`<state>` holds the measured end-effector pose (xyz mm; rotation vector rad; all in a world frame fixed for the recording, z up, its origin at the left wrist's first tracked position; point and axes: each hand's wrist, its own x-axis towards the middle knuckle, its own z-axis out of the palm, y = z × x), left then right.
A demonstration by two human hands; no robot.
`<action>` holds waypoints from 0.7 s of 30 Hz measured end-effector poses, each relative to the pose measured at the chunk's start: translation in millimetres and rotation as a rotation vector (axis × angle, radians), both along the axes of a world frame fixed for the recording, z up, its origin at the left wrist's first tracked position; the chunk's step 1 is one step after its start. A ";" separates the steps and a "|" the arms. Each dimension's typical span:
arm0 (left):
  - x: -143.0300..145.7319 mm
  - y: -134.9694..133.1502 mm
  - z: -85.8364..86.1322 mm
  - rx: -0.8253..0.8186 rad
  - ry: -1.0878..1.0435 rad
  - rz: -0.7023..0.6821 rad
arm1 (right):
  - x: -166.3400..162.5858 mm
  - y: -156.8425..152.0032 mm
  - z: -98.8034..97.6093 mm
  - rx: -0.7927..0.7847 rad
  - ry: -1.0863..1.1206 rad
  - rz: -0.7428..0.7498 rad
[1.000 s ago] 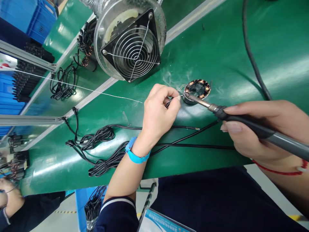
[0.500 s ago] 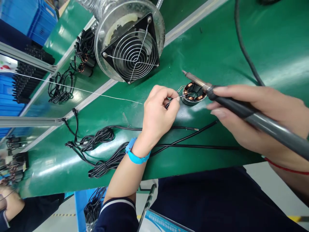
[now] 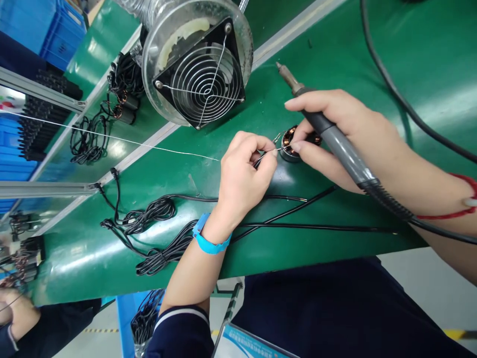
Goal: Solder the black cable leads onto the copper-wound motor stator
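My left hand (image 3: 242, 174) is closed in a pinch on a thin dark wire (image 3: 258, 162) by the stator. The copper-wound stator (image 3: 287, 152) sits on the green bench, its right part hidden behind my other hand. My right hand (image 3: 357, 132) grips a soldering iron (image 3: 330, 132), whose bare tip points up and left, clear of the stator. Thumb and a finger of that hand also reach to the lead at the stator's edge; whether they pinch it I cannot tell. A thin silvery strand (image 3: 160, 147) runs from the upper left towards my left hand.
A round fan with a wire guard (image 3: 208, 92) stands behind the stator. Coiled black power cords (image 3: 164, 258) lie along the bench's front, their ends passing under my left forearm. The iron's cable (image 3: 439, 226) trails right. A co-worker's hand (image 3: 22, 313) is at lower left.
My right hand has moved left and up to the stator, turning the soldering iron steeper, its tip further up. The fingers now meet the lead there. My left hand stays almost still.
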<state>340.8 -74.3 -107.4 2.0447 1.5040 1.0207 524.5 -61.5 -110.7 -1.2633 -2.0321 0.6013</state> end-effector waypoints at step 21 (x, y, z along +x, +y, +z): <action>-10.4 8.3 7.0 -0.642 -0.292 -0.049 | 3.4 3.6 -14.8 0.049 0.123 0.071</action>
